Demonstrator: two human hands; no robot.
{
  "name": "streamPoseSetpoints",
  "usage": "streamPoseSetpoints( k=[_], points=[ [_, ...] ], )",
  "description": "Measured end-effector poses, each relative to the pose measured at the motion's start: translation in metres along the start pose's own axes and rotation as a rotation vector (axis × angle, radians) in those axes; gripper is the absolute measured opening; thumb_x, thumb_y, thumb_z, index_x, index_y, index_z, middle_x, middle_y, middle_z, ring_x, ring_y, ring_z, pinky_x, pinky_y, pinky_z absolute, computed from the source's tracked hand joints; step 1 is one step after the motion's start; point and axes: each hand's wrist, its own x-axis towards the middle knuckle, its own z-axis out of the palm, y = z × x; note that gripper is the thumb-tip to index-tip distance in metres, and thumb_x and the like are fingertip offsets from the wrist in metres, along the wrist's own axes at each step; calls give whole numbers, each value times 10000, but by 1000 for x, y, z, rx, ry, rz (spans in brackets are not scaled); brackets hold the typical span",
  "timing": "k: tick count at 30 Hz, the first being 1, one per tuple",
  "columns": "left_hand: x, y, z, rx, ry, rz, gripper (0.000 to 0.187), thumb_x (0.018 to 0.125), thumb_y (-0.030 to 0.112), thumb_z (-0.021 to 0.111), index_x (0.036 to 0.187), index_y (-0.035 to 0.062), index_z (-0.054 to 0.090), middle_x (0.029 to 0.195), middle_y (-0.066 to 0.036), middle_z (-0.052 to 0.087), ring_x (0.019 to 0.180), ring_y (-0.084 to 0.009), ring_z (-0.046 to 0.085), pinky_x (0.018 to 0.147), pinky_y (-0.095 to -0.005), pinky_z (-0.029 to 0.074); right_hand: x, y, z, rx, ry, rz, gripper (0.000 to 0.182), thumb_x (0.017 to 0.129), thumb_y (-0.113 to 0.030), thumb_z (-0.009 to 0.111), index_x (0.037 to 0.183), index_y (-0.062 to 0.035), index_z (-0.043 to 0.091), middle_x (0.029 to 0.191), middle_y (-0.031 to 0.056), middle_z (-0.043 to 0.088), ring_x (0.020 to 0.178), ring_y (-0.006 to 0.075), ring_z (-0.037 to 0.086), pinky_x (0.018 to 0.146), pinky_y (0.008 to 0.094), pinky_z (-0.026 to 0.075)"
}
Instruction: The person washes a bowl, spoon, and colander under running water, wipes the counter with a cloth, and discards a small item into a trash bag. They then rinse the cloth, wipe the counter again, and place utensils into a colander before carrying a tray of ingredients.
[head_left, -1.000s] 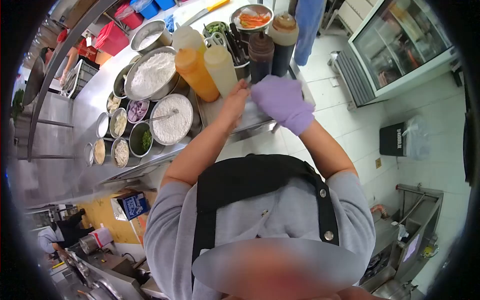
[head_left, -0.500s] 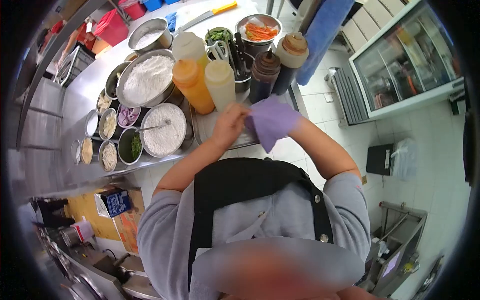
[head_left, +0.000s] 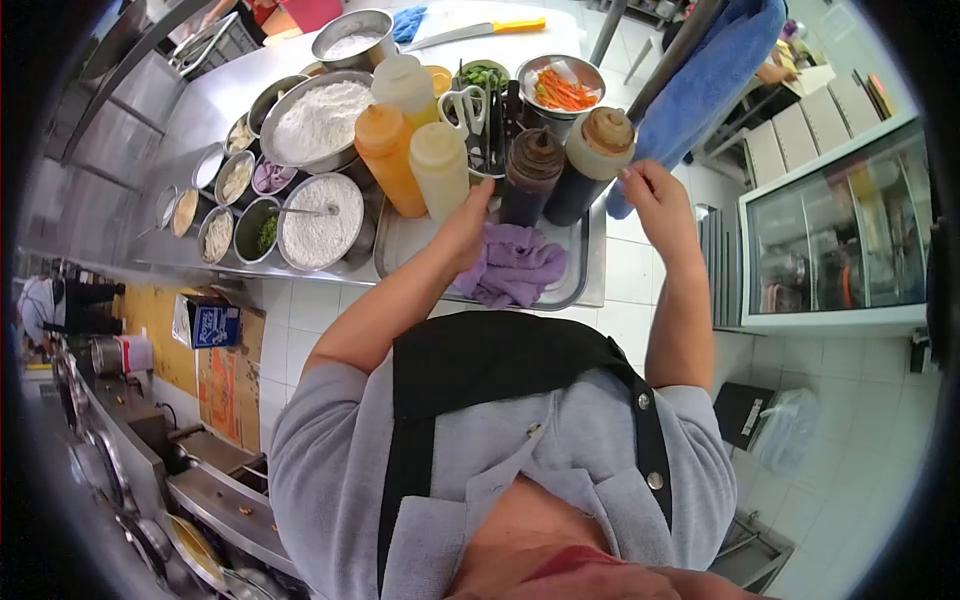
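Observation:
My left hand (head_left: pixel 466 232) is beside the white-capped squeeze bottle (head_left: pixel 439 172), at the left edge of a crumpled purple cloth (head_left: pixel 515 266) on the metal tray (head_left: pixel 577 280). Its visible fingers are stretched out, with nothing seen in them. My right hand (head_left: pixel 662 212) is raised just right of the tall dark bottle with a brown-stained cap (head_left: pixel 592 165), in front of the blue towel (head_left: pixel 700 85). Those fingers are curled in; what they hold, if anything, is hidden. Between the hands stands a shorter dark sauce bottle (head_left: pixel 530 175). An orange bottle (head_left: pixel 392 160) is farther left.
Bowls of flour (head_left: pixel 322 222), sliced onion (head_left: pixel 273 177) and chopped greens (head_left: pixel 258 230) stand left on the steel table. Behind are a bowl of carrot strips (head_left: pixel 565 90), scissors (head_left: pixel 463 110) and a yellow-handled knife (head_left: pixel 490 30). A glass-door fridge (head_left: pixel 835 230) is at right.
The purple cloth has left my right hand and lies on the tray. My right hand has moved right and up towards the blue towel. My left hand has opened beside the cloth. The view has shifted.

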Motion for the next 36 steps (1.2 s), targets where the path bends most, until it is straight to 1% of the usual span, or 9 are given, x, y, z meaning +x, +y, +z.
streamPoseSetpoints(
  k=[5, 11, 15, 16, 20, 26, 29, 30, 36],
  points=[
    [35, 21, 24, -200, 1, -221, 474, 898, 483, 455, 1172, 105, 536, 1210, -99, 552, 1111, -230, 521, 986, -422, 374, -4, 19, 13, 169, -4, -102, 221, 869, -177, 562, 834, 40, 586, 684, 84, 571, 635, 144, 505, 604, 289, 418],
    [70, 9, 26, -309, 19, -182, 275, 878, 244, 455, 991, 58, 623, 955, -122, 659, 871, -269, 642, 840, -478, 496, -24, 41, 20, 143, -230, -95, 205, 857, -177, 568, 880, 26, 592, 715, 94, 596, 637, 171, 540, 604, 302, 434],
    [58, 25, 36, -298, 131, -249, 211, 842, 152, 477, 922, 56, 647, 929, -126, 664, 870, -267, 643, 849, -473, 492, -38, 36, 28, 214, -324, -114, 230, 855, -163, 566, 1016, 1, 576, 751, 106, 607, 665, 190, 572, 644, 303, 457],
    [54, 25, 39, -308, 128, -227, 201, 835, 149, 487, 908, 58, 650, 916, -126, 666, 861, -267, 645, 846, -476, 493, -39, 36, 30, 226, -406, -99, 338, 848, -165, 575, 1145, -12, 519, 793, 123, 616, 710, 215, 595, 676, 316, 471],
    [57, 31, 41, -307, 132, -186, 201, 830, 164, 509, 903, 41, 651, 904, -126, 667, 801, -275, 650, 805, -473, 508, -40, 50, 51, 160, -553, -112, 487, 839, -200, 587, 1268, -29, 433, 854, 151, 628, 782, 263, 610, 713, 354, 477],
    [64, 60, 45, -270, 192, -22, 175, 847, 161, 467, 816, 92, 625, 825, -88, 665, 736, -215, 644, 724, -363, 532, -42, 79, 86, -30, -587, -106, 571, 802, -231, 608, 1305, -43, 412, 955, 196, 624, 895, 347, 604, 781, 395, 472],
    [32, 92, 72, -134, 458, 27, 127, 768, 119, 477, 821, 53, 572, 782, -111, 622, 687, -287, 620, 673, -373, 517, -41, 90, 96, -32, -572, -174, 558, 800, -237, 598, 1294, -42, 428, 1017, 217, 613, 944, 366, 590, 815, 409, 467],
    [43, 98, 64, -127, 450, 37, 58, 760, 108, 495, 789, 78, 535, 693, -66, 575, 593, -249, 586, 568, -378, 496, -41, 91, 97, -54, -560, -194, 549, 799, -242, 594, 1285, -41, 438, 1031, 220, 608, 957, 369, 583, 829, 414, 461],
    [6, 149, 77, 100, 376, 1, 96, 804, 247, 481, 749, 169, 469, 613, 9, 500, 532, -144, 466, 569, -289, 349, -43, 91, 99, -86, -541, -222, 505, 797, -261, 581, 1237, -30, 487, 1097, 227, 580, 1020, 382, 546, 893, 424, 428]
  ],
)
